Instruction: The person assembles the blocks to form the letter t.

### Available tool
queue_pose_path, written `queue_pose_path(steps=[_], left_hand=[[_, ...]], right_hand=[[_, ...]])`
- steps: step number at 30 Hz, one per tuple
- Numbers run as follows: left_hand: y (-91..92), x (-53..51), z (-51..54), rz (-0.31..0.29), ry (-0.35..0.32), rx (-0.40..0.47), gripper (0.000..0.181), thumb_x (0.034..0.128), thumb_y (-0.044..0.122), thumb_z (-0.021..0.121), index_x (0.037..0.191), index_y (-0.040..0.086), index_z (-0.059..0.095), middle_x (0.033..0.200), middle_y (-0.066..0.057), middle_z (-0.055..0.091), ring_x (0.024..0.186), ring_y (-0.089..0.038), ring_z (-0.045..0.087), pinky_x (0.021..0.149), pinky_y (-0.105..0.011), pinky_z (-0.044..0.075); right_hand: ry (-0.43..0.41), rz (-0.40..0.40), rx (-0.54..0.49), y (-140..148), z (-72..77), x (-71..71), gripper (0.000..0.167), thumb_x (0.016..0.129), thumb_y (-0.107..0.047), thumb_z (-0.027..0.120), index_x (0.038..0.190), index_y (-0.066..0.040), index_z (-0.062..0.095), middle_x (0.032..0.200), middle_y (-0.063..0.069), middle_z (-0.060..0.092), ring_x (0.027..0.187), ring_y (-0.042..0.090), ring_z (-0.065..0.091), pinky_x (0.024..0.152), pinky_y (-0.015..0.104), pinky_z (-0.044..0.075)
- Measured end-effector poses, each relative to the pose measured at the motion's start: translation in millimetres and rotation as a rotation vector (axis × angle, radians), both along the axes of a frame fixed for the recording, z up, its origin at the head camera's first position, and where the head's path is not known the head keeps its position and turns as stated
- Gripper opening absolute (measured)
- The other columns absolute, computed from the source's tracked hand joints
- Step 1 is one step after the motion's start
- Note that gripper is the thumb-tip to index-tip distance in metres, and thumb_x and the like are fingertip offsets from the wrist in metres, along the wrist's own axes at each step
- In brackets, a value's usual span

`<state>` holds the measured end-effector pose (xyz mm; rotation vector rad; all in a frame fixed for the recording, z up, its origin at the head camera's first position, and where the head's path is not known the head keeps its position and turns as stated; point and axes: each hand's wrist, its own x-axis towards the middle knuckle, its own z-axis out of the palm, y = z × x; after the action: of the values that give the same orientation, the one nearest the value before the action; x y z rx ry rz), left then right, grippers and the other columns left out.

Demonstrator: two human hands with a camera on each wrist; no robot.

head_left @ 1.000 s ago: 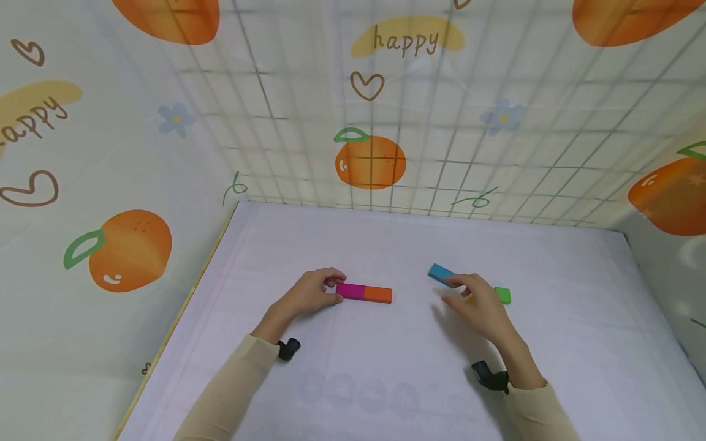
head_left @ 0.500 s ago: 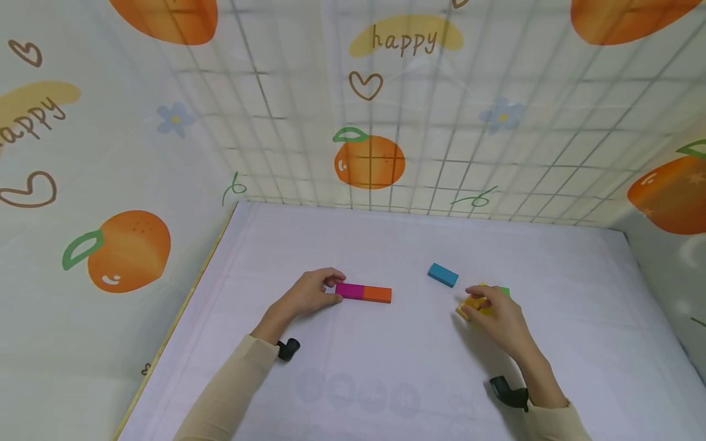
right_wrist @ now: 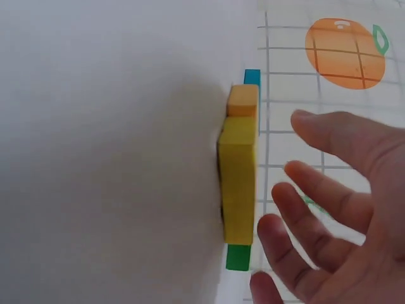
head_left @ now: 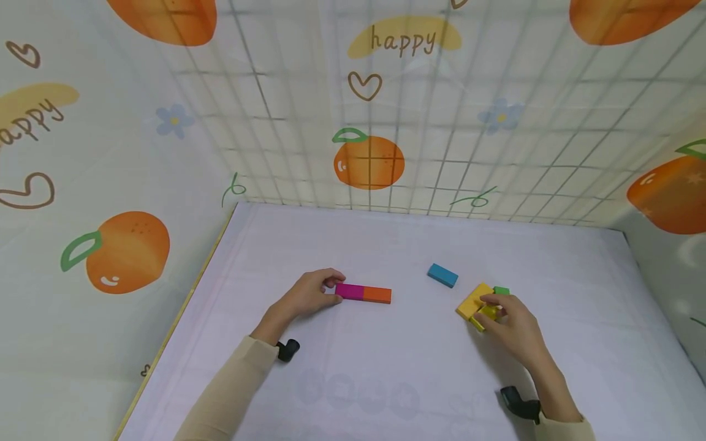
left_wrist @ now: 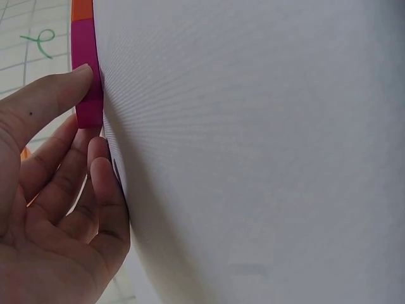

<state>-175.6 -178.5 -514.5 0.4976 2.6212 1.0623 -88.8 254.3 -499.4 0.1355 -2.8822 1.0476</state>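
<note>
Grips the left end of the magenta block with the left hand, thumb on one side and fingers opposite, well to the left of the blue block and slightly nearer the body. Shows, between magenta and blue, an orange block, lying flat end to end with the magenta one and apart from the blue. Holds the right hand to the right of the blue block and nearer the body, thumb and fingers parted wide beside the yellow block. Includes on that same side of blue an amber block, close alongside the yellow; cannot tell if touching. Reveals a green block farther right of blue, partly covered by fingers. Rests, blue block included, on a white tabletop.
</note>
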Motion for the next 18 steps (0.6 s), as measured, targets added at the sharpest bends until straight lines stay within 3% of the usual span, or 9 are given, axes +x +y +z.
queue_pose_path(steps=[10, 18], left_hand=[[0.4, 0.9, 2.3, 0.009, -0.010, -0.012, 0.041, 0.0849, 0.015, 0.081, 0.123, 0.018, 0.067, 0.103, 0.005, 0.063, 0.096, -0.018, 0.056, 0.085, -0.034, 0.048], [0.0, 0.0, 0.8, 0.002, -0.001, -0.011, 0.040, 0.0848, 0.015, 0.081, 0.123, 0.018, 0.068, 0.103, 0.004, 0.063, 0.097, -0.017, 0.056, 0.086, -0.034, 0.048]], right_hand=[[-0.134, -0.162, -0.022, 2.9, -2.2, 5.8, 0.058, 0.087, -0.024, 0.080, 0.131, 0.005, 0.057, 0.116, 0.027, 0.058, 0.095, 0.035, 0.056, 0.071, 0.038, 0.046], [-0.201, -0.180, 0.001, 8.1, -8.6, 6.9, 0.074, 0.082, -0.029, 0.083, 0.135, 0.010, 0.049, 0.117, 0.030, 0.056, 0.098, 0.039, 0.054, 0.072, 0.041, 0.048]])
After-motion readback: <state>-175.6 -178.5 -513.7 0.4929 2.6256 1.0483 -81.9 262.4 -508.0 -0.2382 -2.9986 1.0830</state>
